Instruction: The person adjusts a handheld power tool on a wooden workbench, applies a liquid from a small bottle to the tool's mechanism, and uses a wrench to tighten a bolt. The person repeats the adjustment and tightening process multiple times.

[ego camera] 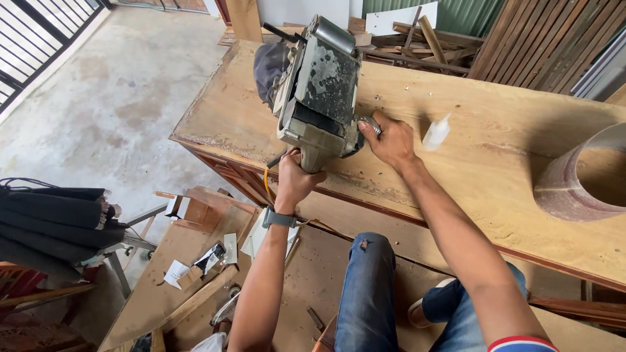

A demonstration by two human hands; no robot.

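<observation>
The left hand [295, 177] is closed around the rear handle of a worn grey-green metal belt sander [317, 91], which is tipped up on its side so its flat underside faces the camera; the fingers wrap fully round the grip, and the grip itself is mostly hidden inside the fist. An orange power cord [266, 186] drops away just below those fingers and disappears behind the wrist, where a dark wristwatch [279, 218] sits. The right hand [390, 138] is pressed against the sander's lower right corner, its fingers curled tight on a small silvery metal part [370, 122]; what that part is cannot be made out, since the fingertips cover most of it. The sander rests on a long pale wooden door panel [495, 124] lying flat, and a dark cloth dust bag [268, 65] bulges behind the machine's far side, half hidden by the body. Just beyond the right hand's knuckles lies a small translucent white plastic squeeze bottle [436, 132]. Well to the right of those fingers, a reddish-brown sanding belt loop [574, 179] stands on the panel, cut off by the picture edge. Below the left forearm, a lower plywood bench [163, 287] carries small paper-and-card scraps [195, 264] too small to identify. The person's blue-jeaned knee [368, 287] shows between the arms
</observation>
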